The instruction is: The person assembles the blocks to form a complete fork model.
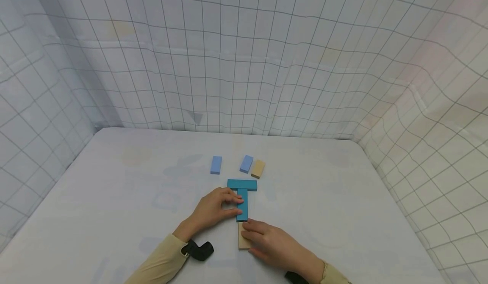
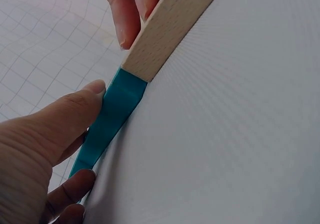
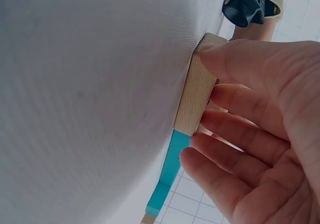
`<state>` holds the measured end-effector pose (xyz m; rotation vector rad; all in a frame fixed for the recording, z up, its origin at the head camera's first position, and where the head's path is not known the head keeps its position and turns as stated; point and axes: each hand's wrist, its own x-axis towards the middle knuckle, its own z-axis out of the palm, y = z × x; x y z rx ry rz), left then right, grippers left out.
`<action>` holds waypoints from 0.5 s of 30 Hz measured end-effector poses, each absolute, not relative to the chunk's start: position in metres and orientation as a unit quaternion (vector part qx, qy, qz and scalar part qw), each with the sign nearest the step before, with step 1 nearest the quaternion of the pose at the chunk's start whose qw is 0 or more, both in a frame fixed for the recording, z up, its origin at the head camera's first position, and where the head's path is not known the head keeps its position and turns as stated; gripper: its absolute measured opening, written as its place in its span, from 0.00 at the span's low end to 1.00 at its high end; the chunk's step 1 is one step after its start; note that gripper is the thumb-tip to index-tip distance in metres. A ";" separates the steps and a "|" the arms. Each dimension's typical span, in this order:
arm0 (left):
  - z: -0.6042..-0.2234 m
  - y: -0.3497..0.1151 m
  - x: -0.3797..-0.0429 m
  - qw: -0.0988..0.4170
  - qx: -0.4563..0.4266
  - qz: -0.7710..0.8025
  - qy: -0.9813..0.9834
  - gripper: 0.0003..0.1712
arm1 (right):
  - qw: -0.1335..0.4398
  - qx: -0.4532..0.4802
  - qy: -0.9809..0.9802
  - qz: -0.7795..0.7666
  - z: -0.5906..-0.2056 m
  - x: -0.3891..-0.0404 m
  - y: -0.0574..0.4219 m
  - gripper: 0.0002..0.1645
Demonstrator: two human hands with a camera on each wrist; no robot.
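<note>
A teal block lies lengthwise on the table, its far end against a teal crosswise block, so the two form a T. My left hand holds the lengthwise block from the left, thumb close to its near end and fingers farther along. Against that near end is a plain wooden block, in line with the teal one; in the left wrist view the wood meets the teal end. My right hand grips the wooden block, with its thumb at one end and fingers along the side.
Beyond the T lie two light blue blocks, one at the left and one at the right, with a small tan block beside the right one. The white table is bordered by gridded white curtains.
</note>
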<state>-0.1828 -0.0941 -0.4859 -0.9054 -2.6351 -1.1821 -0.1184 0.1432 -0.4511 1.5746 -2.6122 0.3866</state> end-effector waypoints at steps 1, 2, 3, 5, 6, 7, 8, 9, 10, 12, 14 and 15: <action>-0.486 -0.094 -0.183 0.057 -0.299 -0.391 -0.869 0.19 | 0.034 0.513 -0.849 0.122 -0.451 -0.118 0.143 0.25; -0.486 -0.094 -0.182 0.058 -0.299 -0.391 -0.868 0.19 | 0.034 0.514 -0.849 0.119 -0.451 -0.118 0.143 0.25; -0.486 -0.094 -0.182 0.059 -0.300 -0.391 -0.868 0.19 | 0.034 0.514 -0.849 0.116 -0.452 -0.118 0.143 0.25; -0.487 -0.094 -0.182 0.060 -0.301 -0.390 -0.868 0.19 | 0.032 0.514 -0.850 0.113 -0.452 -0.118 0.142 0.26; -0.487 -0.094 -0.182 0.060 -0.300 -0.390 -0.868 0.19 | 0.032 0.513 -0.850 0.112 -0.452 -0.117 0.142 0.26; -0.487 -0.094 -0.182 0.060 -0.301 -0.389 -0.869 0.20 | 0.031 0.513 -0.851 0.112 -0.451 -0.117 0.142 0.26; -0.487 -0.094 -0.182 0.060 -0.302 -0.389 -0.868 0.20 | 0.030 0.512 -0.851 0.111 -0.451 -0.117 0.142 0.26; -0.487 -0.094 -0.182 0.060 -0.302 -0.389 -0.868 0.20 | 0.030 0.512 -0.851 0.111 -0.451 -0.117 0.142 0.26; -0.488 -0.094 -0.182 0.060 -0.302 -0.388 -0.869 0.20 | 0.029 0.512 -0.851 0.110 -0.451 -0.116 0.141 0.26; -0.487 -0.094 -0.182 0.060 -0.302 -0.389 -0.868 0.20 | 0.031 0.512 -0.852 0.106 -0.450 -0.116 0.141 0.25; -0.487 -0.094 -0.182 0.060 -0.302 -0.389 -0.868 0.20 | 0.034 0.513 -0.852 0.102 -0.450 -0.116 0.140 0.25; -0.486 -0.094 -0.182 0.060 -0.302 -0.389 -0.868 0.20 | 0.036 0.513 -0.852 0.100 -0.449 -0.116 0.140 0.25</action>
